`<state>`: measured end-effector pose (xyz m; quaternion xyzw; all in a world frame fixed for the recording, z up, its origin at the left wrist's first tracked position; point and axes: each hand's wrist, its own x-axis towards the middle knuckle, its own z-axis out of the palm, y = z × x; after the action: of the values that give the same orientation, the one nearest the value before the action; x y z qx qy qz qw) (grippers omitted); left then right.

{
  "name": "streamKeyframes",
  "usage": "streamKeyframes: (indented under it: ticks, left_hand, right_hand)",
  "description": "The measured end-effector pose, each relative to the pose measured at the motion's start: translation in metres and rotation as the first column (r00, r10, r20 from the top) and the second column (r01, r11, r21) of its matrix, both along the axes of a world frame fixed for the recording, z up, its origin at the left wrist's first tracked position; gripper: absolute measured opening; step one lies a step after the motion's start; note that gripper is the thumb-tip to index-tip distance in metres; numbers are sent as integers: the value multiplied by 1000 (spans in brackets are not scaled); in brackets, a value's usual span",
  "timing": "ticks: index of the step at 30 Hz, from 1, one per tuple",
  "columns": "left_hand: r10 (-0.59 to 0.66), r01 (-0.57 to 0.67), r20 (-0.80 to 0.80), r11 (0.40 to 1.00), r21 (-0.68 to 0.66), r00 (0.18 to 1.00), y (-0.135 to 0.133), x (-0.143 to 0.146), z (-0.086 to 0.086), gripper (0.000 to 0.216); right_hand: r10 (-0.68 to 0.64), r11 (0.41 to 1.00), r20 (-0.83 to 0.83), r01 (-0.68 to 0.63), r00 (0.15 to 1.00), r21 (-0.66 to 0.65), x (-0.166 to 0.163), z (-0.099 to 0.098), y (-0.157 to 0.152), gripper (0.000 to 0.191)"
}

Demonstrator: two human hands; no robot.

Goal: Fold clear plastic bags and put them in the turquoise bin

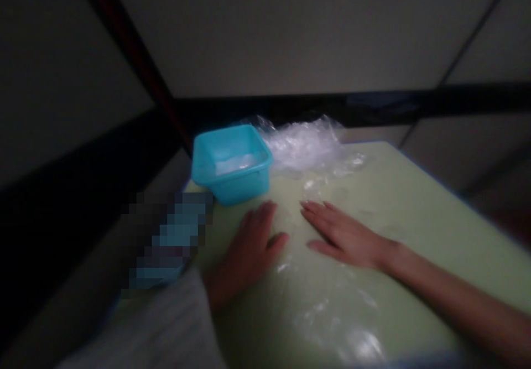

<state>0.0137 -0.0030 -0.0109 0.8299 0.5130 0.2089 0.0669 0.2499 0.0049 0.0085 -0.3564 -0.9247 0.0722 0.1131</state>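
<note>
As pale walls point(290, 37) are standing in dim light, a yellow-green, blue-edged table point(440, 236) is carrying clear plastic film point(327, 311), spreading glossily beneath a flattened right hand point(346, 236). The left hand point(254, 243), its fingers also extended, is lying by the film's left side. Beyond them, a turquoise basket point(243, 183) is standing beside crumpled plastic point(305, 145).

Left hand point(252, 244) blurred, right forearm point(450, 297) cropped

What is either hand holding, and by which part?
Nothing appears held: the left hand and right hand are both open, fingers extended, flat on or just over clear plastic.
</note>
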Motion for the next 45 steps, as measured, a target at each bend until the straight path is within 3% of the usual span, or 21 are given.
streamKeyframes:
  ticks: [6, 14, 18, 23, 27, 31, 33, 37, 40, 45]
  left_hand:
    - [-2, 41, 250, 988, -152, 968, 2, 3, 7, 46]
    - [119, 6, 503, 971, -241, 856, 0, 13, 18, 37]
    - [225, -11, 652, 949, -315, 724, 1, 15, 20, 32]
    - [292, 211, 832, 879, -428, 471, 3, 16, 23, 41]
    - [226, 338, 898, 869, -362, 378, -1, 16, 27, 44]
    - [96, 543, 909, 775, -324, 405, -10, 15, 24, 43]
    - [47, 581, 897, 746, -325, 440, -14, 15, 21, 43]
    - [2, 522, 866, 797, -303, 500, -16, 17, 19, 44]
    - [21, 404, 791, 851, -336, 612, -15, 18, 21, 46]
    - [100, 276, 651, 850, -449, 753, -16, 19, 21, 52]
  right_hand:
    - [2, 1000, 0, -2, 1000, -10, 1, -1, 0, 67]
    - [4, 1000, 25, -4, 1000, -21, 0, 2, 0, 65]
    - [-6, 1000, 67, 7, 998, -19, -1, 4, -1, 65]
    - [-21, 1000, 91, 23, 996, -21, -3, 5, -2, 64]
    - [-17, 999, 73, 20, 997, -35, -3, 4, -2, 64]
    - [-26, 999, 7, 26, 1000, -45, -3, 5, -3, 62]
    - [-32, 999, -25, 31, 999, -35, -3, 7, -3, 63]
    - [-54, 998, -85, 56, 995, 15, 1, 13, 0, 63]
    - [-46, 997, -139, 54, 989, 54, 5, 16, 3, 56]
    - [28, 994, -224, -3, 974, 112, 8, 20, 4, 48]
